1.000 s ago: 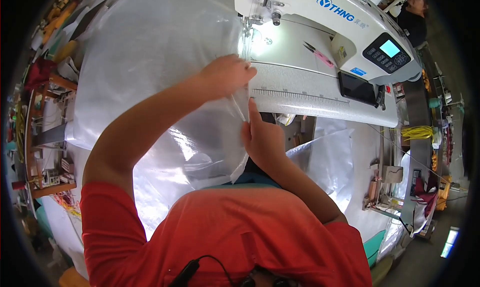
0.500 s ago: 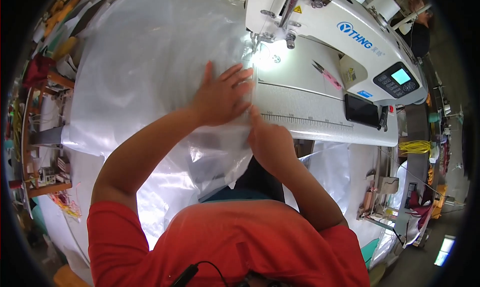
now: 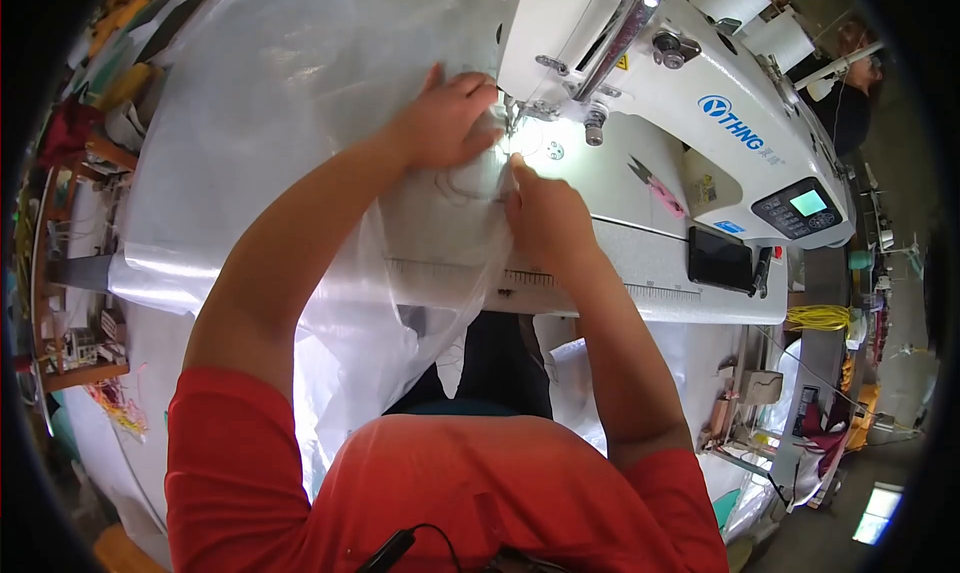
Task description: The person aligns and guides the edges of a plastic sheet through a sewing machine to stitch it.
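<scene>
Clear sheet (image 3: 250, 133): lies mostly left of machine (image 3: 690, 93), edge reaching its needle end. Left hand (image 3: 445, 123): fingers spread on sheet, grasping nothing, just left of machine. Right hand (image 3: 555, 223): index at sheet edge, near needle end; pinch or not, cannot tell. Edge placed; sewn and unsewn lengths unreadable.

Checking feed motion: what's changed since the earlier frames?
Both hands moved away from the body, up to the needle area: left hand beside it on the clear sheet, right hand with its index fingertip just short of it. The sheet's near part now hangs in narrower folds, the ruler showing through. No clear grab or release. Snips and phone stayed put on the machine bed.
</scene>
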A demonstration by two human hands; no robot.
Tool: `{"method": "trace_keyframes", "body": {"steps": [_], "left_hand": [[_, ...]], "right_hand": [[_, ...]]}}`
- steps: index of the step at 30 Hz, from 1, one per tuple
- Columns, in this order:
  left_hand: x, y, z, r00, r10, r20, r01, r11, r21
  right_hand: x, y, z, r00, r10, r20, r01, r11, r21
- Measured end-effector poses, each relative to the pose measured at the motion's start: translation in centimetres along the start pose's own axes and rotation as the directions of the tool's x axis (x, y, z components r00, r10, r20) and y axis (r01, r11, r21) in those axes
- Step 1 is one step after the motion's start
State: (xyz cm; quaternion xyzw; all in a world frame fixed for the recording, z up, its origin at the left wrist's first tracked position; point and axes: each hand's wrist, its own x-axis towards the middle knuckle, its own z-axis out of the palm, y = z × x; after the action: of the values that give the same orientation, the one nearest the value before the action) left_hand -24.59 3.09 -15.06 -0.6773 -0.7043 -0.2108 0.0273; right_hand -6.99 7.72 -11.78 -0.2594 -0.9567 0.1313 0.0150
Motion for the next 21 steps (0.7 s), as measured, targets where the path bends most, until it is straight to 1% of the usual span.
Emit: {"method": "trace_keyframes", "body": {"steps": [1, 3, 4, 5, 6, 7, 8, 9, 10, 11, 12, 13, 14, 15, 16, 17, 19, 20, 21], "left_hand": [[0.5, -0.3, 0.0, 1.0, 0.001, 0.0, -0.001, 1.0, -0.004], [0.5, -0.5, 0.0, 0.999, 0.014, 0.045, -0.013, 1.0, -0.009], [-0.3, -0.4, 0.2, 0.998, 0.003, 0.059, -0.002, 1.0, -0.017], [-1.0, -0.3, 0.4, 1.0, -0.02, 0.02, 0.021, 0.999, -0.032], [-2.0, -0.1, 0.4, 0.999, -0.046, -0.018, 0.046, 0.998, -0.046], [-4.2, 0.9, -0.9, 0.994, -0.113, -0.014, 0.113, 0.993, 0.032], [-7.2, 2.6, -3.1, 0.984, -0.175, -0.018, 0.176, 0.978, 0.113], [-9.8, 4.3, -5.3, 0.945, -0.328, -0.002, 0.314, 0.903, 0.293], [-12.3, 5.4, -6.9, 0.881, -0.472, -0.016, 0.424, 0.777, 0.465], [-14.9, 5.1, -7.3, 0.826, -0.557, -0.09, 0.519, 0.688, 0.508], [-17.1, 4.4, -7.5, 0.76, -0.627, -0.173, 0.606, 0.585, 0.539], [-18.6, 3.4, -7.7, 0.758, -0.629, -0.175, 0.607, 0.58, 0.544], [-19.6, 2.2, -7.8, 0.713, -0.684, -0.156, 0.648, 0.556, 0.521], [-19.9, 1.4, -7.8, 0.664, -0.736, -0.134, 0.687, 0.53, 0.497], [-19.8, 0.9, -8.0, 0.677, -0.725, -0.127, 0.679, 0.548, 0.488], [-19.8, 0.3, -7.9, 0.668, -0.733, -0.132, 0.688, 0.539, 0.486], [-19.6, -1.7, -8.4, 0.738, -0.666, -0.113, 0.634, 0.627, 0.453], [-19.3, -2.7, -8.6, 0.751, -0.654, -0.091, 0.618, 0.648, 0.445], [-19.0, -3.6, -8.8, 0.753, -0.651, -0.094, 0.616, 0.648, 0.447]], "right_hand": [[0.2, 0.2, -0.1, 1.0, 0.003, 0.002, -0.003, 1.0, -0.002], [0.3, 0.3, 0.0, 0.998, -0.067, -0.012, 0.067, 0.998, 0.009], [0.3, 0.4, -0.1, 0.999, -0.036, -0.04, 0.038, 0.998, 0.052], [-0.6, 0.5, -0.3, 0.999, -0.037, -0.023, 0.038, 0.997, 0.061], [-1.9, 0.3, -0.7, 0.999, 0.018, -0.031, -0.01, 0.973, 0.229], [-3.2, 0.2, -0.8, 0.997, 0.072, -0.034, -0.053, 0.919, 0.39], [-5.3, 0.3, -0.7, 0.989, 0.078, 0.124, -0.123, 0.904, 0.411], [-7.5, 0.1, -0.6, 0.958, 0.072, 0.279, -0.189, 0.889, 0.417], [-9.1, -0.5, -0.3, 0.887, -0.003, 0.462, -0.215, 0.882, 0.42], [-10.5, -1.0, 0.0, 0.779, -0.076, 0.622, -0.247, 0.875, 0.417], [-11.5, -1.2, 1.9, 0.79, -0.176, 0.587, -0.179, 0.849, 0.496], [-12.1, -1.5, 4.7, 0.796, -0.27, 0.542, -0.112, 0.814, 0.57], [-11.9, -2.4, 6.9, 0.816, -0.4, 0.418, -0.032, 0.689, 0.724], [-11.5, -3.6, 8.6, 0.821, -0.503, 0.271, 0.049, 0.535, 0.843], [-10.5, -5.1, 9.7, 0.81, -0.462, 0.36, -0.068, 0.537, 0.841], [-9.8, -6.6, 10.5, 0.783, -0.427, 0.453, -0.186, 0.534, 0.825], [-9.3, -9.9, 10.3, 0.861, -0.488, 0.145, 0.042, 0.351, 0.935], [-8.9, -11.0, 9.3, 0.849, -0.518, 0.102, 0.057, 0.281, 0.958], [-8.7, -11.7, 8.0, 0.866, -0.5, 0.03, 0.126, 0.274, 0.954]]}}
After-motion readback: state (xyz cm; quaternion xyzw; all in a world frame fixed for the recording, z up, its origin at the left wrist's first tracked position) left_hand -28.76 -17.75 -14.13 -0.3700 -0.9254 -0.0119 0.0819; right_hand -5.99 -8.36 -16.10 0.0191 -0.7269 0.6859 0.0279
